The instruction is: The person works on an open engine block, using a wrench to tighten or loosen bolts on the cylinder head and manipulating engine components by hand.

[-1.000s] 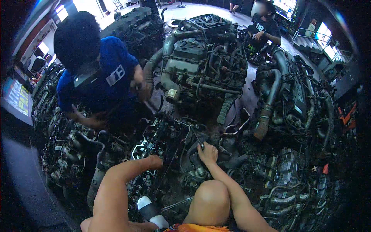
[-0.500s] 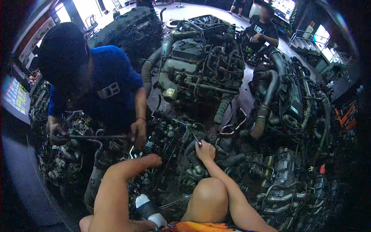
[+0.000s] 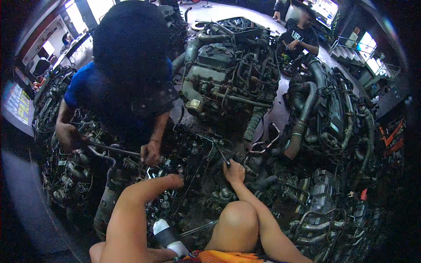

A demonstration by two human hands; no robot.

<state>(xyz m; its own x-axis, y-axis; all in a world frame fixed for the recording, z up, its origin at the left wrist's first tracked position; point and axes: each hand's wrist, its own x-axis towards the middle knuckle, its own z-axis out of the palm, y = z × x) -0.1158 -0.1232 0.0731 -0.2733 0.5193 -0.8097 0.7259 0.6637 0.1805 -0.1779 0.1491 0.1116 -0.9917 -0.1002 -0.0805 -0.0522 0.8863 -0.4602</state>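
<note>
My right hand (image 3: 235, 172) is closed around the near end of a slim metal tool handle (image 3: 222, 154). The handle slants away to the left, over dark engine parts; its far end is hard to make out. My left hand (image 3: 176, 181) hangs past my raised left knee, above an engine block (image 3: 177, 164) covered with small metal parts. Its fingers are turned down and hidden. Across from me, a person in a blue shirt (image 3: 81, 85) and dark cap leans over the same engine, both hands along a long metal bar (image 3: 118, 150).
A large engine (image 3: 210, 74) stands ahead, with another engine (image 3: 331, 109) to the right carrying thick pipes. Metal manifold pipes (image 3: 322, 225) lie near right. A rod (image 3: 198, 228) lies by my socked foot (image 3: 169, 238). Another person (image 3: 300, 39) is at the far right.
The person in blue has leaned forward and to the right, the head now covering more of the background. Their bar has tilted, its right end lower. My hands have hardly moved.
</note>
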